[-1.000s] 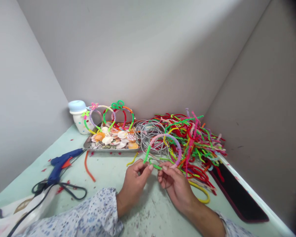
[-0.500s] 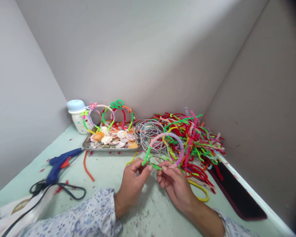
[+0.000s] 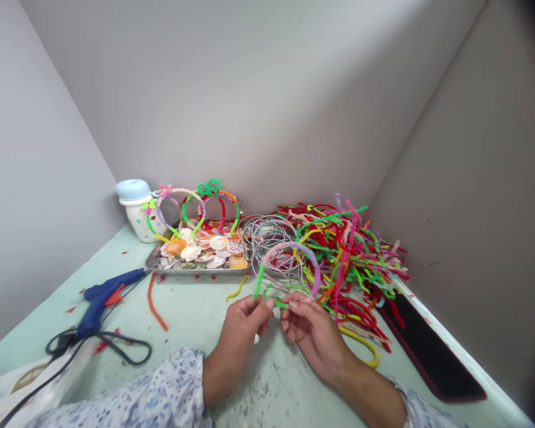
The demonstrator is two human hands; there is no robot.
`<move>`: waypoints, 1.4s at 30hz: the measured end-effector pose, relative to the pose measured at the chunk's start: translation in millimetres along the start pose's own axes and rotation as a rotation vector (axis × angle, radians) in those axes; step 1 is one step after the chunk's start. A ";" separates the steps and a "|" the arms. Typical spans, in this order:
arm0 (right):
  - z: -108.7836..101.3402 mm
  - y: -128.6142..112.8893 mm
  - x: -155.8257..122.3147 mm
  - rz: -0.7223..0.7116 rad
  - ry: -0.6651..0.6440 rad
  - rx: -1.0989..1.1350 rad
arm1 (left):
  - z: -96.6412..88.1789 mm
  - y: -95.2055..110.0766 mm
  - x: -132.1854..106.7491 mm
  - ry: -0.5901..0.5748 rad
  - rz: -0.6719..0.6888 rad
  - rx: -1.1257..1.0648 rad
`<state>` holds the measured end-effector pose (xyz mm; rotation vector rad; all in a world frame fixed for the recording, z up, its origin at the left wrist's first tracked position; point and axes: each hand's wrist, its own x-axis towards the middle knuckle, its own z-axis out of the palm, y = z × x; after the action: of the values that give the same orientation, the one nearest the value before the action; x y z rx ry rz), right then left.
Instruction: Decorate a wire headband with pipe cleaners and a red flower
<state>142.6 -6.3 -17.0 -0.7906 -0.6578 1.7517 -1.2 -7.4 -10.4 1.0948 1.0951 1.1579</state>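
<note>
A headband (image 3: 312, 260) wrapped in pink, purple and green fuzzy pipe cleaner stands arched above my fingers. Between the hands runs a green pipe cleaner (image 3: 280, 304), pinched near one end by my left hand (image 3: 236, 339), which is also close to the headband's green end. My right hand (image 3: 318, 339) has its thumb and fingertips closed on the other part of that green piece, and the headband's pale pink end meets this hand. The fingers hide exactly how the green piece joins the band.
A metal tray (image 3: 196, 271) of seashells (image 3: 190, 253) sits at the back, with decorated headbands (image 3: 178, 191) by it. Around are a lidded white jar (image 3: 140, 220), coiled grey wire (image 3: 267, 238), heaped pipe cleaners (image 3: 352, 255), a blue glue gun (image 3: 93, 309) with cord, and a black strip (image 3: 432, 351).
The headband has shifted a little left and down with my hands. Both hands stay pinched at the green pipe cleaner, and the view has turned slightly.
</note>
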 end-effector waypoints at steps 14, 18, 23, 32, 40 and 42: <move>-0.9 -3.0 -3.1 -0.156 -0.047 -0.120 | 1.1 10.0 -8.3 0.010 0.045 -0.008; 0.7 3.2 -8.6 -0.187 -0.072 -0.218 | 0.7 11.0 -5.7 -0.028 0.068 0.018; -2.6 1.3 -3.6 -0.201 -0.068 -0.270 | 0.8 8.8 -2.0 -0.076 0.082 0.029; -2.4 -1.0 1.6 -0.226 0.044 -0.225 | -4.9 -1.7 5.2 -0.014 0.042 -0.028; -3.3 0.2 1.2 -0.223 0.025 -0.288 | -2.9 -1.2 7.8 0.024 0.021 -0.030; -3.0 -0.3 1.1 -0.222 0.027 -0.293 | -2.9 -0.9 8.0 0.033 0.014 -0.038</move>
<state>144.8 -5.0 -18.9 -0.9005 -0.9609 1.4594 -3.3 0.7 -12.2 1.0585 1.0880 1.2064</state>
